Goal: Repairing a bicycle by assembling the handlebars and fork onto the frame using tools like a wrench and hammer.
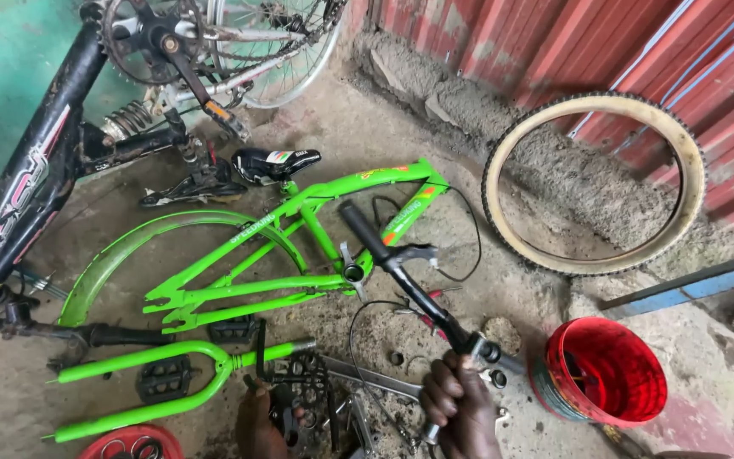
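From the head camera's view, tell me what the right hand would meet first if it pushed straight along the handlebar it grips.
The right hand points up-left along the black handlebar; first in line is probably the brake lever, then the green frame, though depth is unclear.

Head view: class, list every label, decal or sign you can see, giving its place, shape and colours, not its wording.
Decal on green frame, top tube: orange and yellow strip.
Decal on green frame, down tube: orange patch, dark lettering.
Decal on black frame, left: pale lettering, red edging.
Saddle: striped patch, white mark.
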